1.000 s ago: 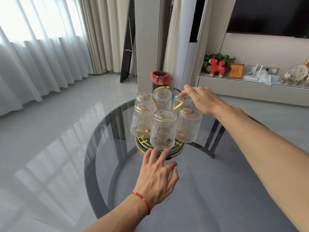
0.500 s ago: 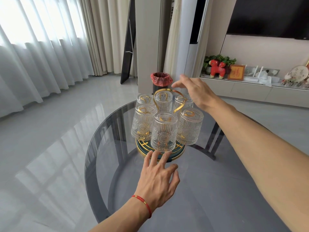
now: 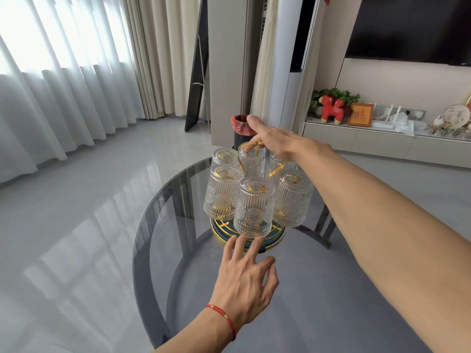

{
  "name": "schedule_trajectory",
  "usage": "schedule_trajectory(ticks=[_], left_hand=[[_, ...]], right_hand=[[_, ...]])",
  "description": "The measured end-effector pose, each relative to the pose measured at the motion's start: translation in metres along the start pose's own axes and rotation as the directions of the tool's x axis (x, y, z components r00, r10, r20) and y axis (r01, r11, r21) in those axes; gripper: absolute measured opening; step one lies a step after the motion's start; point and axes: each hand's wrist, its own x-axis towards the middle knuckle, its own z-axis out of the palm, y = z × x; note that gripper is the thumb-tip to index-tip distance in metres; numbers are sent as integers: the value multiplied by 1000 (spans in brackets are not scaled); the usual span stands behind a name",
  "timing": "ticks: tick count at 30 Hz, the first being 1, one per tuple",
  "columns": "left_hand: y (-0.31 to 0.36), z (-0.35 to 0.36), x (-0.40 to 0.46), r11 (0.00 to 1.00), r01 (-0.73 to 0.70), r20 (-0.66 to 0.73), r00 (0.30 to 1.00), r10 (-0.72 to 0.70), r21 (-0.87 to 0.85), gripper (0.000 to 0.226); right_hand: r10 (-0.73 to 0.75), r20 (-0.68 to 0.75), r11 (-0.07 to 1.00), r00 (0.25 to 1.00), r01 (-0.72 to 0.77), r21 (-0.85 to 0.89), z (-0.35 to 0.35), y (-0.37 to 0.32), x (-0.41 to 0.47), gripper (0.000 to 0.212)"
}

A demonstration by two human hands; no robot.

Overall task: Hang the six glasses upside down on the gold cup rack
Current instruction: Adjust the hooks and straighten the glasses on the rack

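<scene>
The gold cup rack (image 3: 278, 232) stands on a round dark glass table (image 3: 318, 296), on a dark green, gold-rimmed base. Several clear ribbed glasses hang upside down on it: one in front (image 3: 254, 207), one at the left (image 3: 221, 194), one at the right (image 3: 293, 200), and others behind (image 3: 225, 157). My right hand (image 3: 277, 143) reaches over the rack, its fingers curled round the gold loop handle (image 3: 241, 159) and the thumb raised. My left hand (image 3: 244, 284) lies open on the table, fingertips at the base's front rim, just under the front glass.
The table's far edge runs just behind the rack. A bin with a red liner (image 3: 239, 124) stands on the floor beyond it. A low TV cabinet (image 3: 382, 143) with ornaments runs along the right wall. Curtains hang at the left.
My right hand left the back right glass, rose above the rack, then came down onto the gold loop handle. My left hand stayed at the base rim.
</scene>
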Motion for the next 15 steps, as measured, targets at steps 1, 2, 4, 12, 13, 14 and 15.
schedule_trajectory(ticks=[1,2,4,12,13,14,15], left_hand=[[0,0,0,1000,0,0,1000,0,-2,30],[0,0,0,1000,0,0,1000,0,-4,30],[-1,0,0,1000,1,3,1000,-1,-8,29],[0,0,0,1000,4,1,1000,-4,-1,30],[0,0,0,1000,4,4,1000,-4,2,31],[0,-1,0,1000,4,6,1000,-4,4,31],[1,-1,0,1000,4,8,1000,-4,5,31]], right_hand=[[23,14,1000,1000,-24,11,-1,-1,3,109],[51,28,998,998,-51,23,-2,-2,5,109],[88,50,995,995,-90,51,-3,-3,10,109],[58,39,995,998,-61,79,-1,0,16,106],[48,29,996,998,-49,69,-1,1,16,106],[37,23,997,999,-39,63,-1,1,15,106],[28,20,998,999,-29,62,0,1,15,106]])
